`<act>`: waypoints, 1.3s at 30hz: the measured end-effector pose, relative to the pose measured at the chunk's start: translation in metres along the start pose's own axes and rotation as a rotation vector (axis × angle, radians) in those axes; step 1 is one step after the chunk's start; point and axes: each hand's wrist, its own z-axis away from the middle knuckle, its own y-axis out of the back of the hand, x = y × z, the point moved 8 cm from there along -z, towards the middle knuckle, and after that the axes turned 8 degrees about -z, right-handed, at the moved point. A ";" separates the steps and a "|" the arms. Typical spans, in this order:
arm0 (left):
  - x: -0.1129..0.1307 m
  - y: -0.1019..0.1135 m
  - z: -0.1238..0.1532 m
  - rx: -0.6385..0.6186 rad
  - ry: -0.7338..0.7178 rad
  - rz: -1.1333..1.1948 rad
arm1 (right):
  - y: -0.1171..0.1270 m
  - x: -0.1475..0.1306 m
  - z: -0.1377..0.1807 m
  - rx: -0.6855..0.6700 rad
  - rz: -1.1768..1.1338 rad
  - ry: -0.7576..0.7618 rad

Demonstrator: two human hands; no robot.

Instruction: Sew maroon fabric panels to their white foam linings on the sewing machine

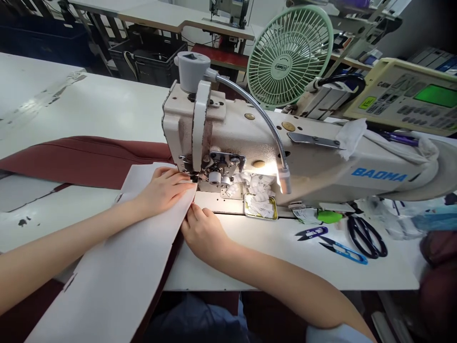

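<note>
White BAOMA industrial sewing machine (228,138), long pale fabric strip (107,271) over maroon fabric (82,159) running to its presser foot, left hand (164,190) open flat on the strip, right hand (205,233) curled at the strip's edge, hold unclear, blue-handled thread snips (344,251) off rightward

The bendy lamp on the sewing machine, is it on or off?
It's on: the gooseneck lamp throws a bright patch of light onto the sewing machine right beside its tip.

Right hand (205,233): open table (278,269) toward 4 o'clock, as far as the snips (343,251). Obstacles: sewing machine (235,128) at 12 o'clock, small tin (260,207) at 2 o'clock.
</note>
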 end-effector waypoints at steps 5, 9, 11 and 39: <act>-0.005 -0.002 -0.009 0.015 -0.001 -0.011 | 0.001 0.012 0.005 0.014 -0.025 -0.019; 0.002 0.003 -0.008 -0.025 0.000 -0.016 | 0.001 0.010 0.009 0.036 -0.030 -0.026; 0.011 0.007 0.001 -0.085 -0.008 -0.021 | 0.003 -0.005 0.015 0.061 -0.022 0.014; 0.019 0.005 0.031 -0.079 -0.111 0.001 | 0.001 0.013 0.009 0.015 -0.082 0.064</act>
